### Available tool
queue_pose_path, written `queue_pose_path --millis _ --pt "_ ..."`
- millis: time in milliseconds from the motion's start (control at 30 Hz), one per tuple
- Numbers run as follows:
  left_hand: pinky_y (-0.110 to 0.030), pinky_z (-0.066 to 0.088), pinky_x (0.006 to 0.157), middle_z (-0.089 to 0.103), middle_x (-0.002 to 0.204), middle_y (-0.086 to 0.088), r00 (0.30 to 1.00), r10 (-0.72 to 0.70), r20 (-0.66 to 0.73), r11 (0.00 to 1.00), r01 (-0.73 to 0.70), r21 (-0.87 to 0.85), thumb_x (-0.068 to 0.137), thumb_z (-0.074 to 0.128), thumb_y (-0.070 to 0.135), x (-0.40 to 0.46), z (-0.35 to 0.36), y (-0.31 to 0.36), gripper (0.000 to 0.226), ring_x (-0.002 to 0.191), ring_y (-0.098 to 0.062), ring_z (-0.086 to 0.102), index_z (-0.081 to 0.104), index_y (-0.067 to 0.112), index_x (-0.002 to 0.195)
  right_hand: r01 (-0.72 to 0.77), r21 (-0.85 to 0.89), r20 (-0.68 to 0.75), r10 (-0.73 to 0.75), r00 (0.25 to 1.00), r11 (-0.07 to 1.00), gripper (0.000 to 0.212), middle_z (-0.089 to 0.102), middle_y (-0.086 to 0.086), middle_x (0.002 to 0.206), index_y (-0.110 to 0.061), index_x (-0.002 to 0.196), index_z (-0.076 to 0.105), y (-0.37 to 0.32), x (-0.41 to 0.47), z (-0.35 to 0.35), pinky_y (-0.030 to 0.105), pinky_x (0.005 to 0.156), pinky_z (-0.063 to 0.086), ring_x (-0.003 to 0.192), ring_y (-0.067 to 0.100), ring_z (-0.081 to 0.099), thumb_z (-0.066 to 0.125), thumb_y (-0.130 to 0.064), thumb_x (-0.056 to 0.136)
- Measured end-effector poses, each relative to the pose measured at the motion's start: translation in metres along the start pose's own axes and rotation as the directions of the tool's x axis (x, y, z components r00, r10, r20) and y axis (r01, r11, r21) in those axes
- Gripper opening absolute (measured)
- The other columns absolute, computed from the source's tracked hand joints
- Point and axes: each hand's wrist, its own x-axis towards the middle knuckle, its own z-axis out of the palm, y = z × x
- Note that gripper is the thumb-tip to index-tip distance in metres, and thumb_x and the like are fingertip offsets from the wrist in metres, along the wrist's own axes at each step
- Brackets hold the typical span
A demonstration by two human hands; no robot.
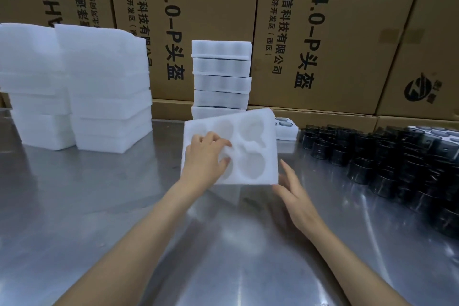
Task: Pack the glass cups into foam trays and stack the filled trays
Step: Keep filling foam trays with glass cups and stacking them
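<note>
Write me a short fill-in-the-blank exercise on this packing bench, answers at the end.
1. The left hand grips a foam tray whose pockets are all ____.
2. The dark glass cups crowd the table's ____ side.
3. The stack of filled trays stands before the ____ boxes.
Answers: empty; right; cardboard

You have two bare hands at work: your left hand (206, 154) and your right hand (294, 194). One white foam tray with six round pockets (250, 146) sits between them. Behind it rises one stack of five filled white foam trays (221, 77), with one more filled tray (285, 128) beside it. Two piles of blank white foam sheets (74, 87) stand left. The dark glass cups (397, 161) are too many to count.
</note>
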Motion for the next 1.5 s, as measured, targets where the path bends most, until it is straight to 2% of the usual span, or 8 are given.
queue_pose_path --millis 267,400,500,633,833,900,1000,1500 --pt "-0.034 0.031 0.095 0.049 0.125 0.002 0.991 0.096 0.094 0.984 -0.109 0.143 0.097 0.047 0.031 0.012 -0.008 0.027 0.031 0.115 -0.024 0.039 0.054 0.029 0.127 0.169 0.182 -0.19 -0.134 0.973 0.969 0.079 0.049 -0.036 0.117 -0.041 0.144 0.02 -0.016 -0.001 -0.001 0.034 0.097 0.041 0.115 -0.001 0.052 0.044 -0.068 0.074" --pt "-0.034 0.03 0.093 0.049 0.124 -0.001 0.933 0.22 0.285 0.943 -0.278 0.183 0.096 0.05 0.033 0.007 -0.013 0.053 0.032 0.116 -0.026 0.037 0.054 0.03 0.128 0.22 0.452 -0.352 -0.054 0.935 0.865 0.04 0.062 -0.014 0.104 -0.031 0.121 0.051 -0.025 0.005 -0.019 0.023 0.08 0.051 0.095 0.007 0.062 0.045 -0.051 0.087" --pt "-0.033 0.03 0.089 0.053 0.121 -0.001 0.88 0.253 0.401 0.935 -0.329 0.131 0.093 0.053 0.038 0.0 -0.011 0.072 0.033 0.116 -0.025 0.038 0.056 0.028 0.125 -0.024 0.699 -0.16 0.188 0.969 0.715 0.024 0.058 0.01 0.096 -0.012 0.1 0.06 -0.02 0.01 -0.046 0.037 0.075 0.044 0.088 0.026 0.055 0.053 -0.033 0.091" --pt "-0.032 0.037 0.068 0.057 0.081 0.004 0.842 0.25 0.479 0.968 -0.223 -0.113 0.086 0.061 0.043 -0.012 -0.004 0.084 0.026 0.09 -0.021 0.047 0.058 0.019 0.077 -0.276 0.533 -0.057 0.36 0.931 0.8 0.036 0.033 0.009 0.087 -0.015 0.079 0.034 -0.006 0.013 -0.074 0.04 0.071 0.023 0.082 0.024 0.031 0.064 -0.027 0.065" --pt "-0.01 0.041 0.081 0.063 0.102 0.019 0.944 0.096 0.317 0.763 0.134 -0.632 0.088 0.063 0.037 -0.025 0.004 0.054 0.014 0.096 -0.003 0.057 0.068 0.03 0.098 -0.221 0.486 -0.386 0.435 0.814 0.846 0.017 0.068 0.014 0.096 -0.013 0.093 0.066 0.024 0.017 -0.08 0.04 0.082 0.051 0.088 0.026 0.063 0.05 -0.007 0.09" --pt "-0.004 0.036 0.08 0.062 0.106 0.011 0.987 -0.1 0.129 0.714 0.161 -0.681 0.089 0.064 0.024 -0.035 0.012 0.034 0.012 0.101 -0.007 0.056 0.067 0.025 0.101 -0.233 0.293 -0.537 0.361 0.762 0.927 0.017 0.069 0.009 0.096 -0.015 0.1 0.064 0.031 0.016 -0.082 0.044 0.088 0.049 0.091 0.025 0.061 0.05 -0.011 0.09" --pt "-0.015 0.035 0.084 0.057 0.121 0.005 0.934 -0.27 0.236 0.565 0.352 -0.746 0.091 0.061 0.02 -0.049 0.022 0.012 0.029 0.107 -0.008 0.052 0.058 0.017 0.12 -0.315 0.067 -0.664 0.278 0.694 0.947 0.039 0.065 -0.002 0.092 -0.021 0.128 0.049 0.039 0.016 -0.086 0.038 0.076 0.046 0.086 0.023 0.059 0.049 -0.019 0.089" --pt "-0.003 0.044 0.064 0.065 0.1 0.017 0.918 -0.204 0.339 0.486 0.396 -0.779 0.091 0.053 0.004 -0.047 0.035 0.006 0.034 0.082 0.009 0.062 0.061 0.02 0.12 -0.576 -0.234 -0.719 0.26 0.645 0.784 0.063 0.068 0.014 0.099 -0.028 0.152 0.012 0.061 0.052 -0.118 0.034 0.063 0.048 0.08 0.031 0.063 0.039 -0.021 0.096"
